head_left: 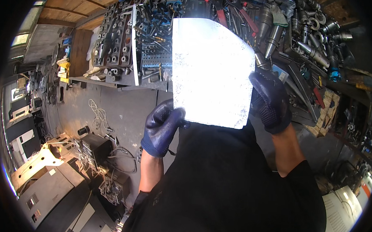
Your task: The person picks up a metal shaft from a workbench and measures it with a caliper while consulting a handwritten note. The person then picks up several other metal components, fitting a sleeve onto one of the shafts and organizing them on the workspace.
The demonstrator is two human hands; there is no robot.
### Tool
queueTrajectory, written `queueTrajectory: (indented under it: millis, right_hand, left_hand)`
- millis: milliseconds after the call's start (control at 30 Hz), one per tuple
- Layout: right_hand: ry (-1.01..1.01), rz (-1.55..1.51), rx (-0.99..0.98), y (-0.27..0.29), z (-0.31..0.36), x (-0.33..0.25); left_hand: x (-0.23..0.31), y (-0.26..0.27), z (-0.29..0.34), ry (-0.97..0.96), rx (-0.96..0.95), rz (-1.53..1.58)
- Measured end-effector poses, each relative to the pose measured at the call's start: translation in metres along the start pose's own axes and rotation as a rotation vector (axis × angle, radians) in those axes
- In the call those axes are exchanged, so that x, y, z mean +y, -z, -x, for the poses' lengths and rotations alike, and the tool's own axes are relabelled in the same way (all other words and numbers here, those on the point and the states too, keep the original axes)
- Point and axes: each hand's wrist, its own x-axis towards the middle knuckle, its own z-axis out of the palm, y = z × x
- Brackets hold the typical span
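Observation:
A white sheet of paper (212, 73), glaring bright and smudged with dark specks, is held up in front of my body. Its upper right corner looks folded or cut off at a slant. My left hand (163, 123), in a dark blue glove, pinches the lower left corner between thumb and fingers. Along the right edge my right hand (271, 101), gloved the same way, grips the sheet, its thumb on the near face and its fingers partly hidden. Glare washes out whatever is on the paper.
Beyond the paper runs a bench crowded with drill bits (156, 40), a rack of round collets (114, 38) and metal tool holders (274, 39). A coiled pale cable (98, 114) lies on the grey floor at left. A grey machine cabinet (52, 189) stands lower left.

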Motion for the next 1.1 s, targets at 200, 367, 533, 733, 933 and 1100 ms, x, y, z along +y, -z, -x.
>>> queueTrajectory:
  millis: [200,367,533,733,933,1100]
  right_hand:
    - [0.197,0.559,-0.016,0.004,-0.008,-0.006]
    - [-0.04,0.297,0.078,-0.005,-0.005,0.0]
    - [0.126,0.551,0.031,0.003,-0.009,-0.006]
    - [-0.094,0.058,0.127,-0.008,-0.012,-0.008]
    - [0.069,0.391,0.17,-0.004,-0.017,-0.012]
    - [-0.09,0.194,0.216,-0.007,-0.017,-0.013]
  left_hand:
    - [0.003,0.0,0.001,0.015,-0.026,-0.045]
    - [0.001,0.002,0.0,0.017,-0.071,-0.088]
    - [-0.001,0.002,-0.001,0.011,-0.093,-0.047]
    - [0.002,0.001,-0.001,0.02,-0.105,-0.102]
    - [0.0,0.002,-0.001,0.018,-0.117,-0.073]
    - [0.002,0.0,-0.001,0.008,-0.118,-0.063]
